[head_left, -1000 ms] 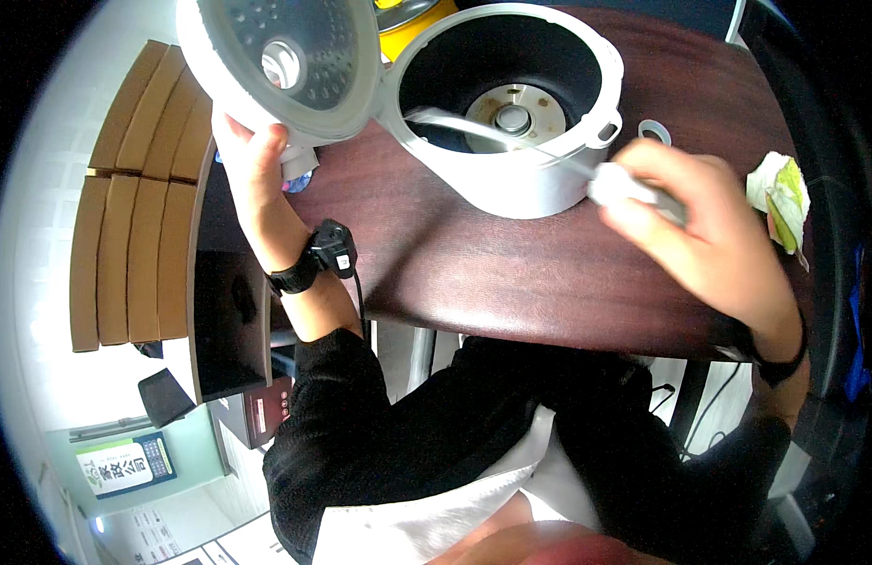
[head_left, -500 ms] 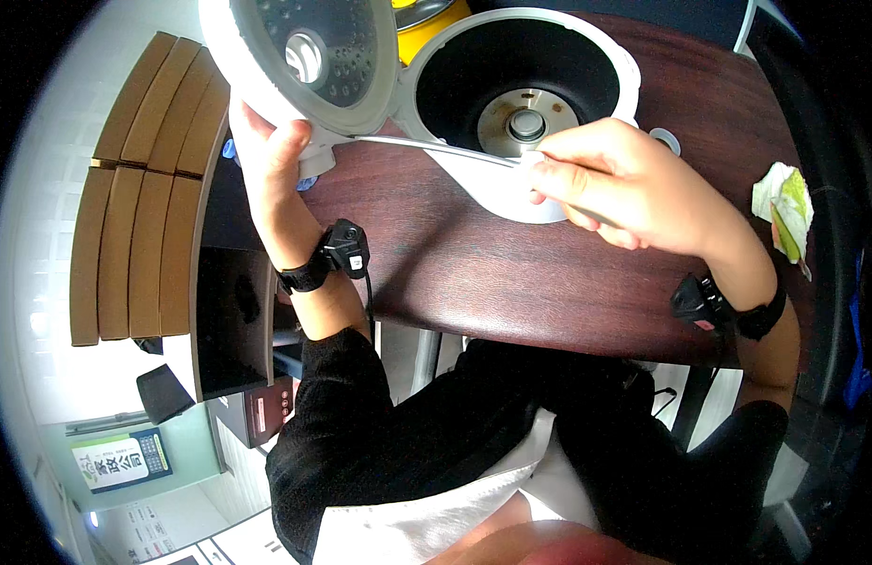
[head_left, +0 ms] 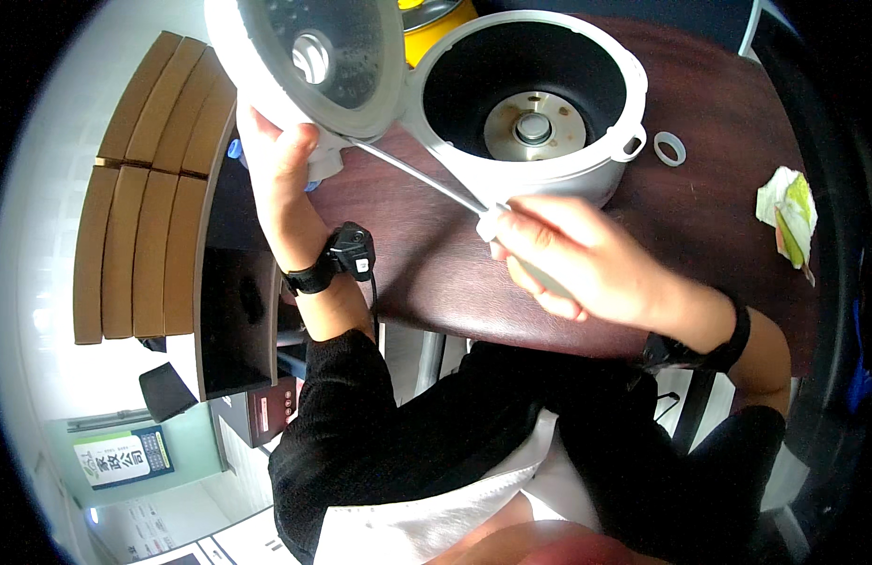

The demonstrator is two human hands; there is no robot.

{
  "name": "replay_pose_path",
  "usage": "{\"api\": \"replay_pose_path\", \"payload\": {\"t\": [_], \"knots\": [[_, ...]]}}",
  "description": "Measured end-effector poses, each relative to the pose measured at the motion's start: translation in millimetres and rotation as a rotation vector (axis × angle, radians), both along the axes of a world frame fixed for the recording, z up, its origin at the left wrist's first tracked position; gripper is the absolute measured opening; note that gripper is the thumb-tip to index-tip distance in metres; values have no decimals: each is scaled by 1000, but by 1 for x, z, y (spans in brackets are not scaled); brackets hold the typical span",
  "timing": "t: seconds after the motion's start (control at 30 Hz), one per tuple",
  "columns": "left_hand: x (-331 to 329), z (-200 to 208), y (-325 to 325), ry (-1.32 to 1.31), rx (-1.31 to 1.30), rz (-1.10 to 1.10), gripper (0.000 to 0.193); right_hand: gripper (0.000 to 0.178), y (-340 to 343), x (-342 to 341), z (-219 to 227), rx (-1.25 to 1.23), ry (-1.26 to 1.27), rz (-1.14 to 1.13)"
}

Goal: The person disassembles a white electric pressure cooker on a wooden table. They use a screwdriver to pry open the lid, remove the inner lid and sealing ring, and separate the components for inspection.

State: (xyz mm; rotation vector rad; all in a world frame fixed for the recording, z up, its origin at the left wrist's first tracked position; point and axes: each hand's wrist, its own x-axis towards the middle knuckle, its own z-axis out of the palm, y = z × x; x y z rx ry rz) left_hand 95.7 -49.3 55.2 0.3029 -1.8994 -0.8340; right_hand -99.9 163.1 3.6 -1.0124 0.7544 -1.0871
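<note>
dark table [head_left: 426,273]: left hand [head_left: 280,174] props cooker lid [head_left: 309,61], right hand [head_left: 572,259] grips screwdriver [head_left: 426,179].

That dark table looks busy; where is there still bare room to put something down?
The table is barest along its near edge, between the left hand and right hand. Another free strip lies right of the rice cooker, between the small white ring and the crumpled wrapper. Around the cooker and its raised lid it is crowded.

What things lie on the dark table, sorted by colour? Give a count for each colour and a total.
White: 3 (rice cooker, screwdriver, small ring)
Yellow: 1 (pot)
Green and white: 1 (crumpled wrapper)
Total: 5
</note>
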Motion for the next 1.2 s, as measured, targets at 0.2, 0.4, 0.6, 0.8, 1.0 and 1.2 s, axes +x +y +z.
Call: {"api": "replay_pose_path", "payload": {"t": [0.2, 0.4, 0.6, 0.8, 1.0, 1.2], "knots": [[-10, 7, 15, -39, -36, -4, 90, 32, 8, 40, -22, 34, -265, -19], [-10, 8, 23, -100, -18, 46, 94, 34, 1, 47, 8, -125, -56, -145], [-16, 13, 34, -38, 42, -6, 94, 32, 18, 32, 10, -56, -164, -102], [-15, 14, 31, -30, 31, 7, 95, 34, 19, 19, 6, -20, -146, -64], [-17, 15, 32, -76, 24, -31, 96, 34, 11, 14, 15, 31, -109, -31], [-11, 16, 32, -66, 34, 8, 99, 35, 22, 3, 19, 25, -50, -5]]}}
